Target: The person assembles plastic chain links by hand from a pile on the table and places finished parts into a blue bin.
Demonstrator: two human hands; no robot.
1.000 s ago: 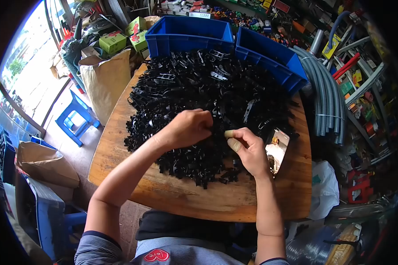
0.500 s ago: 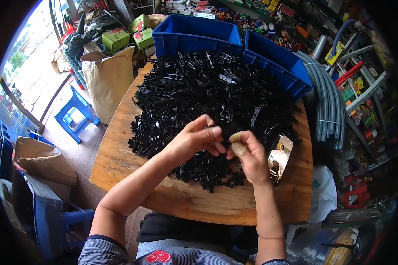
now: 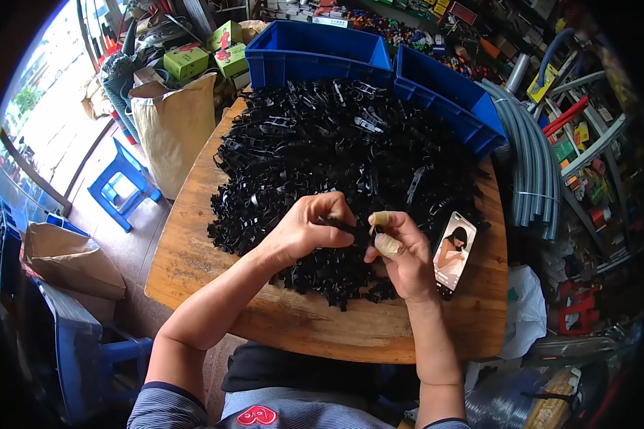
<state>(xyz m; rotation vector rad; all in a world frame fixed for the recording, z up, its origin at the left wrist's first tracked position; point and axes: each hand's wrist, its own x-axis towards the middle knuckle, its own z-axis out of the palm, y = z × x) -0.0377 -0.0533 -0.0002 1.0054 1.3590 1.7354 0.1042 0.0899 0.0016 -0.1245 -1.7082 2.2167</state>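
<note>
A wide heap of small black parts [image 3: 293, 164] covers much of the wooden table [image 3: 193, 264]. Over the heap's front part, my left hand [image 3: 315, 227] is closed on a black part, whose dark end shows between thumb and fingers. Close beside it on the right is my right hand [image 3: 401, 250], with tan coverings on its thumb and index fingertip. Those two fingers pinch a small dark piece, mostly hidden. A phone [image 3: 454, 250] with a lit screen lies tilted just right of my right hand.
Two blue bins [image 3: 318, 61] stand behind the heap. Paper sacks [image 3: 175, 136] and a blue stool [image 3: 124, 187] are on the left. Coiled grey hose [image 3: 526, 164] hangs at the right, near a cluttered rack. A white bag [image 3: 526, 311] sits beside the table's right edge.
My left hand came down and right toward my right hand, then closed round a black part. The phone's screen picture changed. The view shifted slightly.
</note>
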